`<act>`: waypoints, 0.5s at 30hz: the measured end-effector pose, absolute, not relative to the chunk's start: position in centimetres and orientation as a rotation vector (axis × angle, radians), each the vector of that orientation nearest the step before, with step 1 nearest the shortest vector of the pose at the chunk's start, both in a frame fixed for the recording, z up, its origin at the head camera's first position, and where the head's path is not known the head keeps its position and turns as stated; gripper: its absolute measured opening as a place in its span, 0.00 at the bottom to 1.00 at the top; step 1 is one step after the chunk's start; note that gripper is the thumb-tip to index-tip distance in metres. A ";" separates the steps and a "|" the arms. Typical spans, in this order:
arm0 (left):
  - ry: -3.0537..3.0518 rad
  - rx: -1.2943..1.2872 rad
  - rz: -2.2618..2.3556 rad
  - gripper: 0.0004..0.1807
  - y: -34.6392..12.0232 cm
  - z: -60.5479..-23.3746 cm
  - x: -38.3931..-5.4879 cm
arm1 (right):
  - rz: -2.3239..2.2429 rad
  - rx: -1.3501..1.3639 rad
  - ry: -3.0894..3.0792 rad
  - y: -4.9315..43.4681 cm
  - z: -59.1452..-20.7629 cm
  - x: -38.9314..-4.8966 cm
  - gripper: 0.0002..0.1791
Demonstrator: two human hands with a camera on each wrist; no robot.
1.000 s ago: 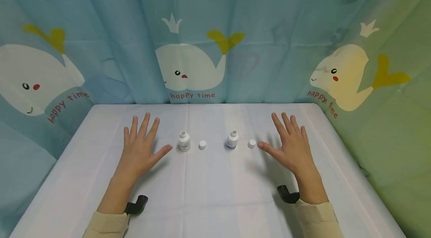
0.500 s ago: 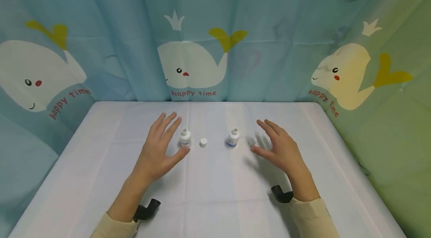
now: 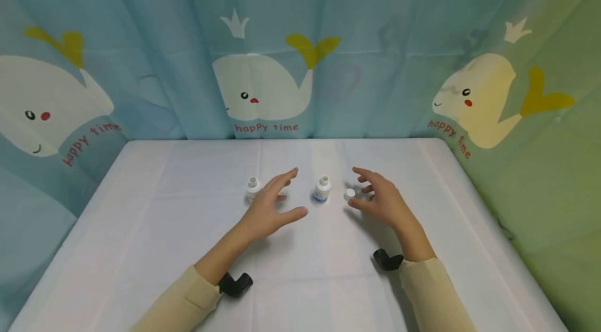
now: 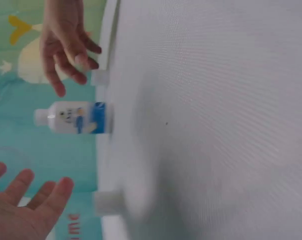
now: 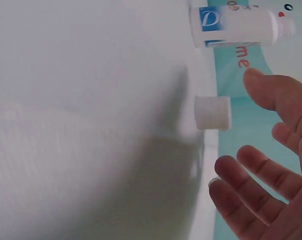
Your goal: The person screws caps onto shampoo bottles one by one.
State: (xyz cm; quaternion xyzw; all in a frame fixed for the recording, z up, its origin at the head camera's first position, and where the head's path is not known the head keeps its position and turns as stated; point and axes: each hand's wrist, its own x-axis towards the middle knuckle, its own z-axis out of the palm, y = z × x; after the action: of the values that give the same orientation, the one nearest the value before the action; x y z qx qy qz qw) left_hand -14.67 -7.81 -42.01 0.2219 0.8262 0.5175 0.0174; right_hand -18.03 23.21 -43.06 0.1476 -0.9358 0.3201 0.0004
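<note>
Two small white bottles stand uncapped on the table: a left bottle (image 3: 253,187), partly behind my left hand (image 3: 267,213), and a right bottle (image 3: 322,191) with a blue-banded label (image 4: 98,118). My left hand is held over the table with fingers and thumb spread apart, empty, pointing towards the right bottle. It hides the left white cap in the head view; that cap (image 4: 108,203) shows near its fingertips in the left wrist view. My right hand (image 3: 381,200) hovers with thumb and fingers apart around the right cap (image 3: 349,194), which sits between them in the right wrist view.
A white cloth covers the table (image 3: 291,290). Behind it and at both sides hangs a blue-green curtain (image 3: 375,97) printed with whales. Each wrist carries a black camera mount (image 3: 236,285).
My left hand has swung right from beside the left bottle to between the two bottles. My right hand has shifted slightly left towards the right cap, fingers bending more. Bottles stay in place.
</note>
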 end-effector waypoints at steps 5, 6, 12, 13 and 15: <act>2.393 0.512 1.696 0.45 -6.3 -43.0 -17.0 | 1.135 0.419 -2.973 22.8 -43.4 -19.1 0.39; 2.366 0.488 1.713 0.44 -6.0 -43.2 -17.4 | 1.146 0.410 -2.985 22.7 -43.5 -19.3 0.38; 2.271 0.394 1.753 0.43 -4.1 -44.1 -18.8 | 1.163 0.334 -3.039 22.2 -44.0 -19.8 0.31; 2.266 0.389 1.746 0.43 -3.7 -44.3 -18.9 | 1.159 0.329 -3.043 22.1 -44.0 -19.8 0.29; 2.238 0.394 1.754 0.41 -3.0 -44.6 -19.1 | 1.149 0.303 -3.058 22.0 -44.1 -19.8 0.25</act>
State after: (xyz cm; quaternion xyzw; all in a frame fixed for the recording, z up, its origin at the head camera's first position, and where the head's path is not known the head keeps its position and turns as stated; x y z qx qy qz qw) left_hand -19.06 -3.02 -44.62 0.1359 0.7726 0.6053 0.1351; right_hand -19.77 21.98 -44.11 0.0922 -0.9298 0.3495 -0.0696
